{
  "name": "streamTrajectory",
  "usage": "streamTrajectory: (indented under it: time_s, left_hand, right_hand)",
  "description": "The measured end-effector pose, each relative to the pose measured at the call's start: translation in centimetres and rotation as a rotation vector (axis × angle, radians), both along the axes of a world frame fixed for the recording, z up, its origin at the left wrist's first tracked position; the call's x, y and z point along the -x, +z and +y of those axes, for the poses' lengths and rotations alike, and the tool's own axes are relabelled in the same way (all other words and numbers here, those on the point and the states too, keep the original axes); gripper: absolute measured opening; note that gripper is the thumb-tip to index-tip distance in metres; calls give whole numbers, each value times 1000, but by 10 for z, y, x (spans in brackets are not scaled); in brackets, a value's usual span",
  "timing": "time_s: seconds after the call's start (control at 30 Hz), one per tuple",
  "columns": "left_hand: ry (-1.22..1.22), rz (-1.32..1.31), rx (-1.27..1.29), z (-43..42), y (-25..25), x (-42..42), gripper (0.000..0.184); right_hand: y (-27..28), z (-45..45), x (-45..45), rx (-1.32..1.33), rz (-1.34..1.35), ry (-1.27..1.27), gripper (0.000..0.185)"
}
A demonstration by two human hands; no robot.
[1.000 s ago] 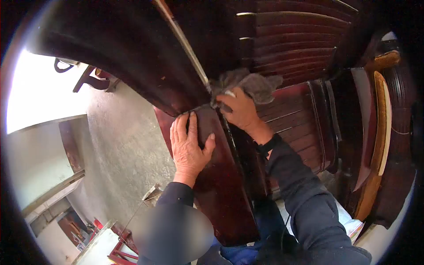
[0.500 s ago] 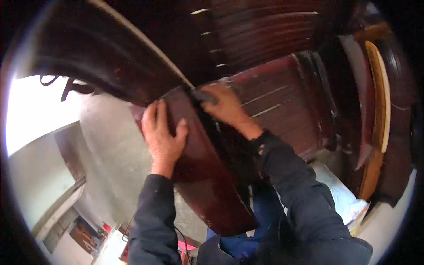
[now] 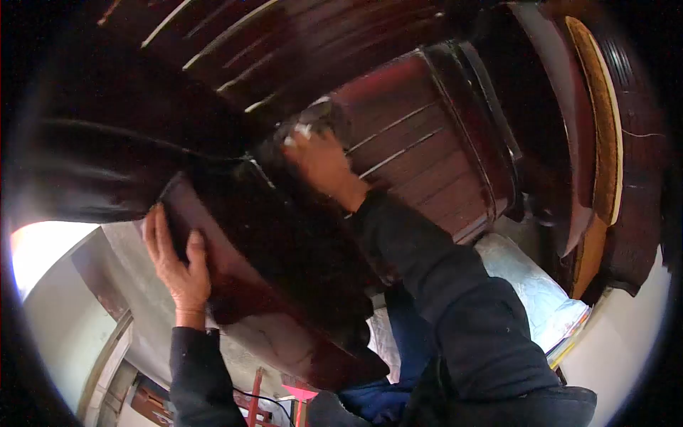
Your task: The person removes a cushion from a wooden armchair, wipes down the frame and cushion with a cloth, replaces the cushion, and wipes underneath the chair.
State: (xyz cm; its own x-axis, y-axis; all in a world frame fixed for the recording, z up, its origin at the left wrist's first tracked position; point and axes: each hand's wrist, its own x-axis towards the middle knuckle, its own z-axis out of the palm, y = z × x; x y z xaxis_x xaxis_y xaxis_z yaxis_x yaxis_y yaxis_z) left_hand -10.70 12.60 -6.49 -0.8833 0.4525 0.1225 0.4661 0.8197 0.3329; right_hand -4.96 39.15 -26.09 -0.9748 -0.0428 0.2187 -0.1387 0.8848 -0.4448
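Observation:
My left hand (image 3: pixel 181 267) rests on the left edge of a glossy dark red wooden panel (image 3: pixel 260 331), thumb apart and fingers stretched out. The panel slopes down toward my lap as part of a larger piece of dark wooden furniture. My right hand (image 3: pixel 321 165) reaches further in, fingers bent over a dark grey wad (image 3: pixel 321 117) with a whitish patch. Motion blurs this wad, and its kind cannot be made out. It is against the dark wood beside a slatted panel (image 3: pixel 413 142).
More dark slats (image 3: pixel 284 43) cross the top. On the right stand curved wooden pieces, one with a pale edge (image 3: pixel 605 121). A whitish plastic bag (image 3: pixel 530 285) lies below them. Something red (image 3: pixel 256 398) shows near the bottom, by a dark cable.
The view has swung, so the panel and my left hand appear further left and lower. My right hand has moved off the panel's upper end toward the slatted part, still holding the dark wad.

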Motion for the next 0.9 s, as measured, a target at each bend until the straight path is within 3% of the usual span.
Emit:
streamTrajectory:
  time_s: [0.1, 0.27, 0.33, 0.4, 0.47, 0.6, 0.67, 0.77, 0.9]
  left_hand:
    - [-4, -35, -5, 3, 3, 0, 58]
    - [-15, -11, 19, -6, -3, 0, 55]
    - [-19, -8, 29, -11, -5, 2, 55]
    - [-16, 0, 70, -8, -3, 0, 57]
    - [-25, -8, 67, -6, -5, 1, 58]
    - [-27, 10, 83, -4, -4, -1, 59]
    - [-34, 8, 113, -10, -2, -1, 58]
    - [-56, -1, 167, -19, -11, 2, 58]
    - [-72, 13, 148, -14, -9, 1, 53]
  right_hand:
    - [13, 54, 0, -47, -119, -138, 39]
    - [2, 107, -7, -185, 23, -202, 38]
    - [-11, 153, -9, -420, 49, -351, 43]
    - [-8, 217, -18, -582, -127, -528, 45]
    - [4, 270, -30, -476, -179, -661, 46]
    - [9, 306, -35, -221, -98, -617, 53]
    - [13, 302, -17, -198, -106, -667, 53]
    - [-25, 311, -10, -271, -121, -709, 59]
    - [-1, 308, -7, -324, -169, -737, 57]
